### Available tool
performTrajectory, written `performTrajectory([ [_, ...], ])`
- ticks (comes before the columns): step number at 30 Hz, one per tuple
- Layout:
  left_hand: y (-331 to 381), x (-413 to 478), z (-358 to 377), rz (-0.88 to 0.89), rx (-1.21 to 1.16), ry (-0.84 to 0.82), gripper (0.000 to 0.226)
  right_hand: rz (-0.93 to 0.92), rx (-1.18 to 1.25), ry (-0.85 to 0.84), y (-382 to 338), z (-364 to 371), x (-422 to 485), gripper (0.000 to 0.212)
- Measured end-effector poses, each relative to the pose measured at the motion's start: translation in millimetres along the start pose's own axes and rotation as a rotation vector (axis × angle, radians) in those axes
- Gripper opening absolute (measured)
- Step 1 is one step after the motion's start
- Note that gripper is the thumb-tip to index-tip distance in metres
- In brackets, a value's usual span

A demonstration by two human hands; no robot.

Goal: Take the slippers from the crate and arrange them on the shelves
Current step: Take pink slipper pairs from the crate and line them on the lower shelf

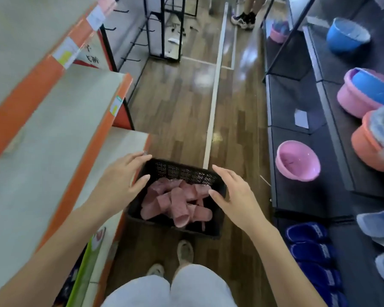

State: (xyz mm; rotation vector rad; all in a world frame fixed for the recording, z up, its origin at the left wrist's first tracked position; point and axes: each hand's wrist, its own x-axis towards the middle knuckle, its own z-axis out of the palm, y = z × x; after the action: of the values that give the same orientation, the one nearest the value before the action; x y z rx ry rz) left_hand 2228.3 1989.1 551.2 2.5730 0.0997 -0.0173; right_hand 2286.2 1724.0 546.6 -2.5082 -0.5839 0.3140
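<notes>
Basically just starting: slippers [177,202] all piled in the crate [182,171], shelves [53,129] left of it bare, left hand [122,176] and right hand [233,196] spread open above it, empty.

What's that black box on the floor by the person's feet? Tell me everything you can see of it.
The black crate looks like plastic: rectangular, open-topped, with perforated lattice walls. It stands upright on the wooden floor and holds a loose heap of pink slippers. The left hand and right hand hover open over its sides; whether they touch it is unclear.
</notes>
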Motion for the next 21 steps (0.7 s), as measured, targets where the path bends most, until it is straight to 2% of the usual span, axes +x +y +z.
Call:
performTrajectory([
  [7, -13.1, 41.2, 48.5, -0.077, 0.062, -0.051, 0.067, -0.076, -0.035, -0.111, 47.4, 23.7, 62.0, 0.056],
  [10, -23.2, 55.9, 67.6, -0.113, 0.079, -0.074, 0.061, -0.078, -0.046, -0.158, 66.4, 42.9, 80.0, 0.057],
  [16, -60.8, 81.7, 113.0, -0.156, 0.065, -0.125, 0.051, 0.035, -0.028, -0.192, 102.0, 91.5, 103.9, 0.055],
  [21, -113.2, 99.3, 166.2, -0.178, 0.024, -0.198, 0.057, 0.165, 0.016, -0.217, 135.1, 156.3, 117.7, 0.052],
])
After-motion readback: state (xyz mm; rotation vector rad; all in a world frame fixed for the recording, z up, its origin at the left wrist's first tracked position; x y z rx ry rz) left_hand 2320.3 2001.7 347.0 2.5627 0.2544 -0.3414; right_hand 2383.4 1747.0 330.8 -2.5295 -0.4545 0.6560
